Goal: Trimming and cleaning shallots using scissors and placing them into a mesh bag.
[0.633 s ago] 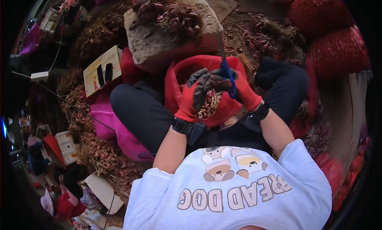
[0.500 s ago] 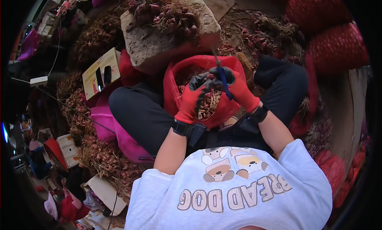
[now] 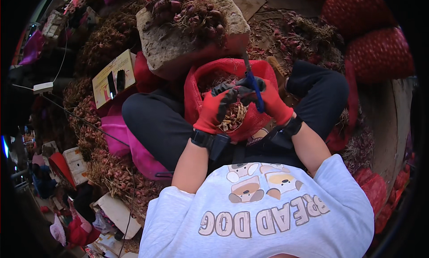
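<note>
A blue-handled tool [image 3: 256, 92] is gripped by the right hand [image 3: 271, 98]; the left hand [image 3: 218, 107] is curled, contents hidden. Stalks [image 3: 233, 117] are bagged; shallots [image 3: 193, 17] remain heaped on the far block [image 3: 172, 57].

and it's two-tone gloves on show here: bright red cloth over the left hand [image 3: 217, 107] and the right hand [image 3: 268, 97] alike, dark grey coating across the fingers! just behind the cuffs, a black strap on the left wrist [image 3: 199, 138], another on the right wrist [image 3: 293, 125], each with a boxy dark unit [image 3: 219, 146] beside it. look at that t-shirt [image 3: 183, 226], pale bluish white, loose short sleeves [image 3: 333, 171], and across the chest, cartoon animal heads [image 3: 243, 192] in brown, tan and yellow! below them, chunky pale lettering [image 3: 268, 220], dark-outlined, upside down from here. and the trousers [image 3: 149, 119]? plain, very dark, near black!
</note>
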Demonstrator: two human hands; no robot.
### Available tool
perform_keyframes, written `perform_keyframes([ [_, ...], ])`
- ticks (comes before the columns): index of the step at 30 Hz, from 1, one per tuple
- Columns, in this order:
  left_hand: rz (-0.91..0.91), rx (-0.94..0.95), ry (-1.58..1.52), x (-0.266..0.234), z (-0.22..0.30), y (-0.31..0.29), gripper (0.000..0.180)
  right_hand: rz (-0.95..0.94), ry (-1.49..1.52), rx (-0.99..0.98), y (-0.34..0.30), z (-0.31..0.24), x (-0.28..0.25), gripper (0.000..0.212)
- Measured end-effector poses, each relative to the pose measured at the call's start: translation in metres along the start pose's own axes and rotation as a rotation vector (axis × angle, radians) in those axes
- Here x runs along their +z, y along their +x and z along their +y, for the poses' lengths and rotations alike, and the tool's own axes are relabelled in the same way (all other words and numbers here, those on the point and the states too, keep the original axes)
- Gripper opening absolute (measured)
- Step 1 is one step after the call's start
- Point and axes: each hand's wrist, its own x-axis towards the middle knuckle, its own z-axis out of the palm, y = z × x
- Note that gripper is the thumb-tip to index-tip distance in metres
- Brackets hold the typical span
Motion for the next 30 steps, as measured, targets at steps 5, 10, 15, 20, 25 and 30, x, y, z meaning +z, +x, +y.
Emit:
perform_keyframes([
  [5,-0.036,0.44,0.675,-0.001,-0.003,-0.006,0.014,-0.015,0.257,0.105,0.001,0.01,-0.013,0.035],
  [10,-0.074,0.181,0.121,-0.002,-0.01,0.003,0.008,-0.076,0.438,0.234,0.004,0.02,-0.023,0.035],
  [15,0.167,0.045,0.002,0.007,-0.016,0.005,0.009,-0.043,0.227,0.113,0.003,0.013,-0.015,0.037],
  [20,0.007,-0.047,-0.044,0.001,-0.006,0.004,0.011,-0.037,0.094,0.008,0.004,0.01,-0.015,0.035],
  [25,-0.111,0.202,0.317,-0.001,0.0,-0.002,0.015,0.005,0.196,0.035,0.009,0.014,-0.018,0.029],
  [30,-0.071,0.3,0.433,-0.004,-0.004,-0.006,0.018,0.183,-0.977,-0.531,0.008,0.003,0.002,0.021],
])
